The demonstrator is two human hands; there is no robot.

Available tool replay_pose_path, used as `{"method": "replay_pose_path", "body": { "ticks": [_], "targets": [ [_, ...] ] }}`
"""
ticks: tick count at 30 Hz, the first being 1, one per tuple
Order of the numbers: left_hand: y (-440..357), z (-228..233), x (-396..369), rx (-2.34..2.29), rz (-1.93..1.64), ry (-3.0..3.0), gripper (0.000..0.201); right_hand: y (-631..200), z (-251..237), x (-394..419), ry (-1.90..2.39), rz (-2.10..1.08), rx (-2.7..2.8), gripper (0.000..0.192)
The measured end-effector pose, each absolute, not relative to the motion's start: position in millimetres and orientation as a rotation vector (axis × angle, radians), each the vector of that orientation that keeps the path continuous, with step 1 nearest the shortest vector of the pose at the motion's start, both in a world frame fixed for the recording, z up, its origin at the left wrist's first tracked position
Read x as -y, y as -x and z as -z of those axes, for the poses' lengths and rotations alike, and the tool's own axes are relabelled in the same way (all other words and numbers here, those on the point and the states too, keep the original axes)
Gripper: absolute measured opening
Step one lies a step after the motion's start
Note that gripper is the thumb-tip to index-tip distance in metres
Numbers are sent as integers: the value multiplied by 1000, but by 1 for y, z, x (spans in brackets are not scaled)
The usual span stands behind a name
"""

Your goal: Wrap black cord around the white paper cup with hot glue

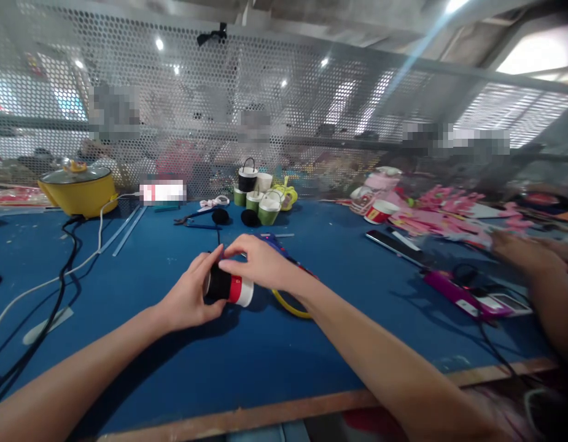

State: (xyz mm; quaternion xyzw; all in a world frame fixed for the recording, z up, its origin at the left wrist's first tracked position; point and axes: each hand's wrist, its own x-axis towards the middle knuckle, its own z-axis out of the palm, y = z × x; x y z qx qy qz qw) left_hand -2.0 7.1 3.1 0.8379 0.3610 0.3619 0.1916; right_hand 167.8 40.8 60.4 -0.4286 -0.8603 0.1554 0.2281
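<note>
Blue bench [140,362] with a wooden front edge, perforated metal screen along the far edge. Both hands meet near the middle of the bench, a bit toward the front edge.

Left hand [188,299] is curled around the black end of a small cup [229,287] lying on its side, with black, red and white bands, white end pointing right. Right hand [260,261] comes over the top, fingertips pinching the cup's upper edge by the black part. So both hands are closed on the cup; it sits just above or on the bench surface, can't tell which.

A yellow loop of cord [290,307] lies on the bench just beside and under the right wrist.

Far edge, centre: cluster of small green and white paper cups [260,199], one black with a handle, two black round pads [220,215] in front of them. Far left corner: yellow electric pot [78,189], white and black cables [58,279] running from it toward the front left.

Right side: red-and-white cup [379,213], pile of pink pieces [443,212], a dark flat bar [394,244], a magenta tool [454,294]. Another person's hand [518,252], blurred, reaches in at the right edge.
</note>
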Motion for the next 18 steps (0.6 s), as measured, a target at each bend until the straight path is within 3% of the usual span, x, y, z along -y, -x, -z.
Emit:
{"method": "replay_pose_path", "body": {
  "ticks": [11, 18],
  "targets": [
    [1, 0, -7, -950, -1060, -2371, 93, -144, -58, -33, 1426, -387, 2252, 12],
    [0, -1, -6, -919, -1096, -2239, 91, -157, -67, -30, 1193, -847, 2029, 11]
  ]
}}
